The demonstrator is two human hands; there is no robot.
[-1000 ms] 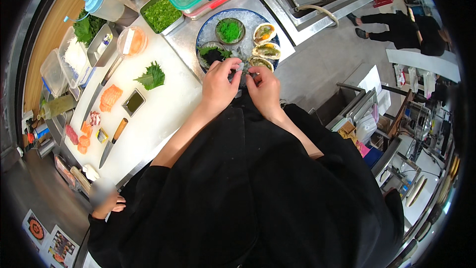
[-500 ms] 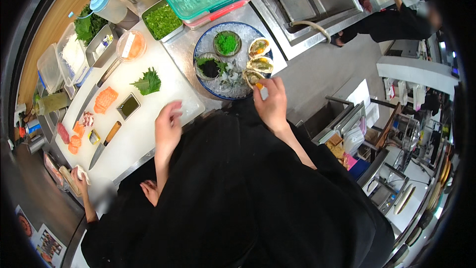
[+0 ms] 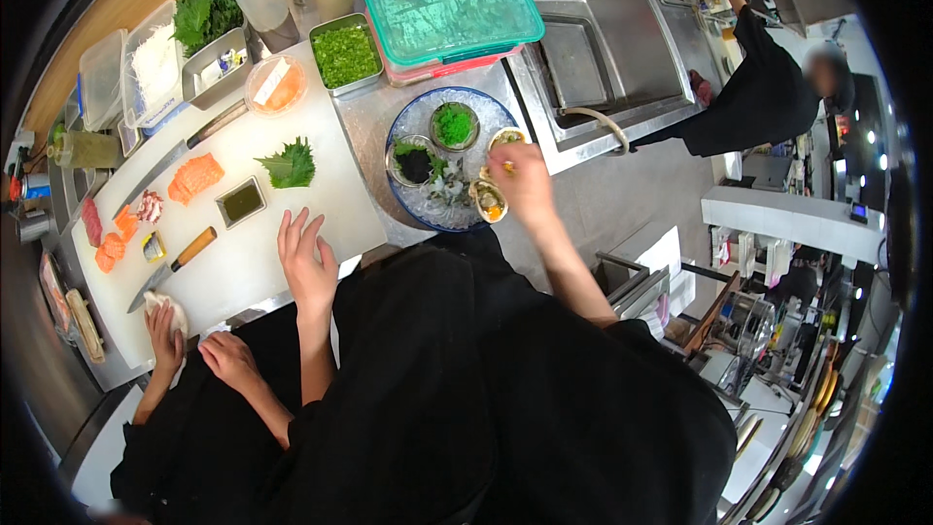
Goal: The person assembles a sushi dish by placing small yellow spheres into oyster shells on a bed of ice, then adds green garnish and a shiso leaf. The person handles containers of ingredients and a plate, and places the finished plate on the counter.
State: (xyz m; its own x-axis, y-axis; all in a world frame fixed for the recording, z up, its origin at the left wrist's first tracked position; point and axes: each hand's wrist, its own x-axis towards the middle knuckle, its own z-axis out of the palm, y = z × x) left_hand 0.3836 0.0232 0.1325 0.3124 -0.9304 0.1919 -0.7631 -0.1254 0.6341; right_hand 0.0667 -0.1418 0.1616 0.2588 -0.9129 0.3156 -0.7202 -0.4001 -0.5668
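My right hand (image 3: 525, 183) reaches over a round blue-rimmed plate of crushed ice (image 3: 416, 204), its fingers pinched at the oysters on the right side. A bit of orange topping shows by the fingertips; what they hold, if anything, is hidden. The front oyster (image 3: 488, 201) carries an orange topping, and the rear oyster (image 3: 507, 136) is partly covered by my hand. The plate also bears a small bowl of bright green garnish (image 3: 454, 124) and one with black garnish (image 3: 415, 165). Above the cutting board (image 3: 340, 224), my left hand (image 3: 309, 267) is open, fingers spread and empty.
On the board lie a green leaf (image 3: 290, 163), a sauce dish (image 3: 240, 202), salmon slices (image 3: 195, 178), a long knife (image 3: 160, 175) and a short knife (image 3: 175, 267). A co-worker's hand (image 3: 165, 326) presses a white cloth. Beyond the plate stand a green-lidded container (image 3: 452, 10) and a sink (image 3: 622, 0).
My right hand has moved from the front oyster to the ones behind it, leaving orange topping visible on the front one. My left hand's fingers have spread. The co-worker's hands have shifted.
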